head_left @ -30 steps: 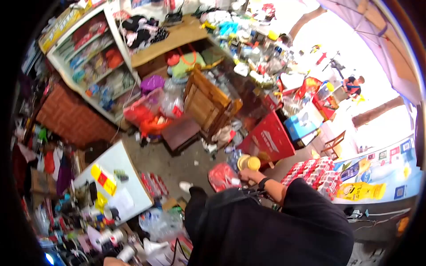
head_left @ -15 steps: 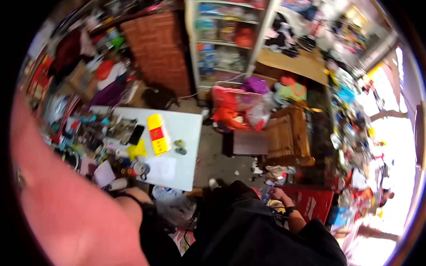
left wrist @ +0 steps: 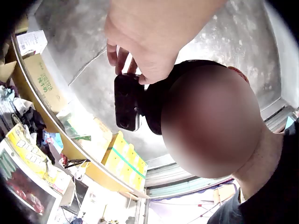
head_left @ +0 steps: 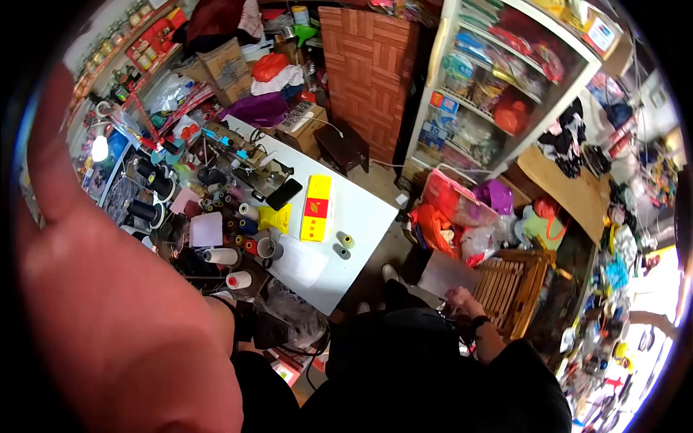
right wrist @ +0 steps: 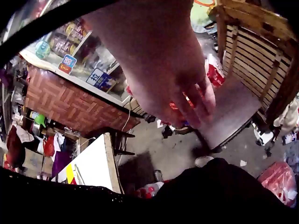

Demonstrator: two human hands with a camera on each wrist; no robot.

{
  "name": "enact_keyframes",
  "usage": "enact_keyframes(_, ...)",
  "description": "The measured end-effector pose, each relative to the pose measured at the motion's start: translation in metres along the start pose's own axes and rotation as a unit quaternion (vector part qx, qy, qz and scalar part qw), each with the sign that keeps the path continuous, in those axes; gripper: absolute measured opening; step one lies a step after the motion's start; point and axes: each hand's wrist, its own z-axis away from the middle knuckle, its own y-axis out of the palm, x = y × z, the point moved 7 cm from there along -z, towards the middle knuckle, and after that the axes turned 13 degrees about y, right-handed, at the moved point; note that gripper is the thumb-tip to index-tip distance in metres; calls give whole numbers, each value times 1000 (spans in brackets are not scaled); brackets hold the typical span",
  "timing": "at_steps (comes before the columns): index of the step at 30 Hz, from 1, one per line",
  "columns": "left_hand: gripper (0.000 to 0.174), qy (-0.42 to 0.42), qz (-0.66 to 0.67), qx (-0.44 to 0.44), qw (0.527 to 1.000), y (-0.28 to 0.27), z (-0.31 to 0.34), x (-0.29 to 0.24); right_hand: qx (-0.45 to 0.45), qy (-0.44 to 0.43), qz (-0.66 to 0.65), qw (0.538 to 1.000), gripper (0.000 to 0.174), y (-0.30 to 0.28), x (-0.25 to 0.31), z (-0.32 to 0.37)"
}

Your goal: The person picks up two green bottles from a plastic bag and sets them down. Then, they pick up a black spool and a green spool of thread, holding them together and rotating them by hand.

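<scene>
My left hand [left wrist: 145, 42] is raised to the head in the left wrist view. Its thumb and fingertips pinch the top of a black head-worn camera [left wrist: 127, 102]. Large and blurred, the same left hand [head_left: 123, 303] fills the left side of the head view. My right hand [head_left: 460, 297] hangs low in front of the body, close to a small brown stool [head_left: 442, 274]. The right wrist view shows this right hand [right wrist: 163, 84] with loose, relaxed fingers and nothing in them.
A white sewing table [head_left: 361, 238] bears a yellow box [head_left: 316, 209], a black phone [head_left: 284, 194] and several thread spools [head_left: 220, 256]. Beyond stand a glass-door cabinet [head_left: 433, 94] and a wooden folding chair [head_left: 505, 289]. Bags [head_left: 440, 224] crowd the floor by the stool.
The head view has swung left, from the doorway and red box to the sewing table. My left hand has risen to the camera. My right hand has moved off the yellow-lidded jars.
</scene>
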Motion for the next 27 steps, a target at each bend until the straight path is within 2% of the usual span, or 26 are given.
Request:
enact_keyframes(2,25,2,-27,-5,1000,5,-9,4,32,10,-36,999,25,-34,20,-36)
enact_keyframes(5,25,-2,-53,-9,999,15,-13,10,63,-73,-85,992,24,-80,49,-84)
enact_keyframes(6,25,-4,-63,-13,998,20,-14,11,32,-59,-54,996,23,-101,68,-79)
enact_keyframes(9,26,-9,-96,-26,995,25,-16,8,66,-36,-37,996,24,-123,107,-100)
enact_keyframes(10,26,-14,-102,-28,994,27,-16,5,67,-20,35,997,22,-132,121,-99)
enact_keyframes(13,26,-21,-129,-35,991,23,-18,3,93,-95,10,991,20,-128,134,-133)
enact_keyframes(17,27,-16,-160,-45,986,10,-18,-4,159,-95,15,983,16,-119,168,-153)
enact_keyframes(18,27,-16,-165,-46,985,6,-18,-6,142,-111,65,982,16,-123,185,-146)
enact_keyframes(21,28,-17,-182,-50,982,-8,-16,-14,152,-159,52,974,15,-109,190,-194)
enact_keyframes(22,28,-20,-187,-53,981,-13,-15,-17,124,-183,53,974,16,-115,205,-186)
enact_keyframes(25,28,-28,-209,-65,975,-39,-5,-23,141,-158,6,977,17,-128,248,-145)
enact_keyframes(26,29,-30,-212,-65,975,-42,-4,-24,101,-162,44,981,16,-133,263,-123)
enact_keyframes(27,29,-34,-214,-68,974,-50,-1,-22,105,-162,60,979,16,-132,264,-126)
